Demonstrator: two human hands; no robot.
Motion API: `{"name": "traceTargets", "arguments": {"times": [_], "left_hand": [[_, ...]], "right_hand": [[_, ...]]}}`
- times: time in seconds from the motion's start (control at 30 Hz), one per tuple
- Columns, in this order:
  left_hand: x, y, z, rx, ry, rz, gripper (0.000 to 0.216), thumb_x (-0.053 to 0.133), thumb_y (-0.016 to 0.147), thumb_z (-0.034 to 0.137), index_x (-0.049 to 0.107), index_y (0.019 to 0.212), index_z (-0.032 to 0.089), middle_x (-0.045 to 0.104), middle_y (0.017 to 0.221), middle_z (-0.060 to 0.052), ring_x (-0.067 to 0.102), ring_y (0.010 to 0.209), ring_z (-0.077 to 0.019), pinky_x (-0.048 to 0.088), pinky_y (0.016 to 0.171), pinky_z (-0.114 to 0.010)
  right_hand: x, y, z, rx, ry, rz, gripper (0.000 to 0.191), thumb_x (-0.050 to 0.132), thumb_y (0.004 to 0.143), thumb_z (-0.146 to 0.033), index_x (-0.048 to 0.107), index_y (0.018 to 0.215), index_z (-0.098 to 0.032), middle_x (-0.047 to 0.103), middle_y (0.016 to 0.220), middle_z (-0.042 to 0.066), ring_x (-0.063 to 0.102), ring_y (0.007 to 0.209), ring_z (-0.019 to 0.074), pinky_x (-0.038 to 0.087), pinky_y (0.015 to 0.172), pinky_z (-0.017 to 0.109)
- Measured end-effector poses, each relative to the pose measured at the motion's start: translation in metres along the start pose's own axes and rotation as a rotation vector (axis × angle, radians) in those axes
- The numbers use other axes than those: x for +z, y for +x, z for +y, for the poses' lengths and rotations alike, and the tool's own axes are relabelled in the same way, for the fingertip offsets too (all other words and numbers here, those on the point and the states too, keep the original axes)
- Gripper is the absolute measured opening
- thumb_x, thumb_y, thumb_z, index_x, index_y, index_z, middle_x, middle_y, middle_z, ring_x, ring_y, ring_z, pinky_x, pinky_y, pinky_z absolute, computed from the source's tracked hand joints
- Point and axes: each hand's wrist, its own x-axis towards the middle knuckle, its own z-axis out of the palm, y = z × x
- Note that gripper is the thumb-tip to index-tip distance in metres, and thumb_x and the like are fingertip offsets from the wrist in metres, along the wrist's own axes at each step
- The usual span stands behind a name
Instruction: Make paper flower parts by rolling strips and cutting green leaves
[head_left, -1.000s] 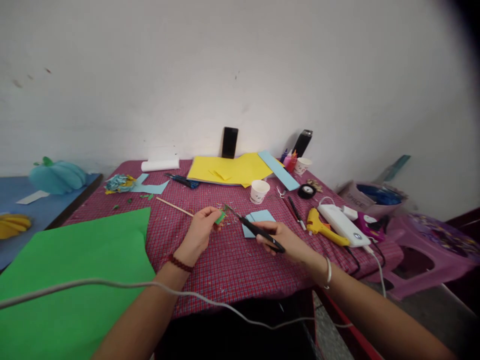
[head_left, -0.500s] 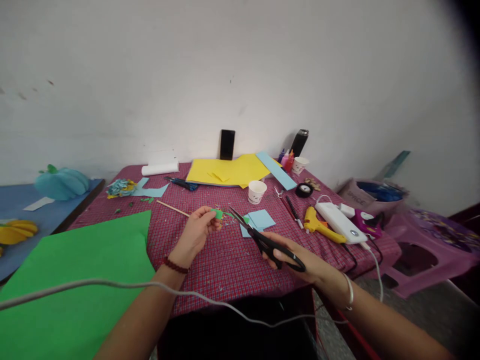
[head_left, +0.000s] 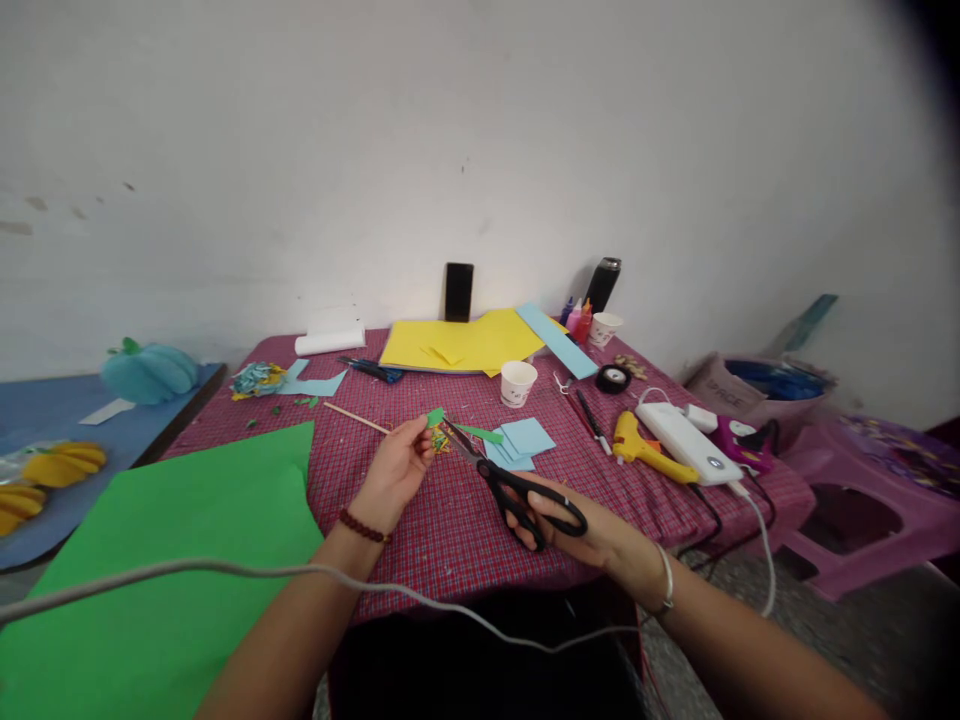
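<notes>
Between the thumb and fingers of my left hand (head_left: 397, 462) is pinched a small piece of green paper (head_left: 435, 417). My right hand (head_left: 555, 520) grips black-handled scissors (head_left: 501, 482), their blades pointing up and left with the tips close to the green piece. A narrow green strip (head_left: 481, 434) lies just beyond the blades, partly over light blue paper squares (head_left: 529, 437). Whether it joins the held piece I cannot tell. Tiny yellow and green scraps (head_left: 441, 440) show behind the blade tips. A thin wooden stick (head_left: 356, 417) ends near my left fingers.
A large green sheet (head_left: 202, 520) covers the left front. Behind my hands stand a paper cup (head_left: 517, 383) and yellow sheets (head_left: 450, 342). To the right lie a yellow glue gun (head_left: 649, 450) and a white power bank (head_left: 690, 445). A pale cable (head_left: 420, 600) crosses in front of my forearms.
My right hand and the scissors have shifted left, bringing the blade tips nearer the green piece. The handles are spread wider. My left hand still pinches the piece; the view has shifted slightly.
</notes>
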Motion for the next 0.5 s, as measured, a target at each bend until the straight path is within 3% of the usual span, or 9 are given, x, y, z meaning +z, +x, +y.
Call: {"name": "traceTargets", "arguments": {"times": [0.5], "left_hand": [[0.011,-0.01,0.007,-0.078,-0.078,0.028,0.025,0.046,0.087,0.008,0.059,0.066,0.01,0.061,0.056,-0.003,0.057,0.047,-0.008,0.047,0.045,-0.016]], "right_hand": [[-0.004,0.006,0.004,-0.027,0.039,-0.022,0.042,0.064,0.084,-0.046,0.057,0.111,-0.015,0.059,0.083,0.005,0.05,0.059,0.0096,0.037,0.056,0.024]]}}
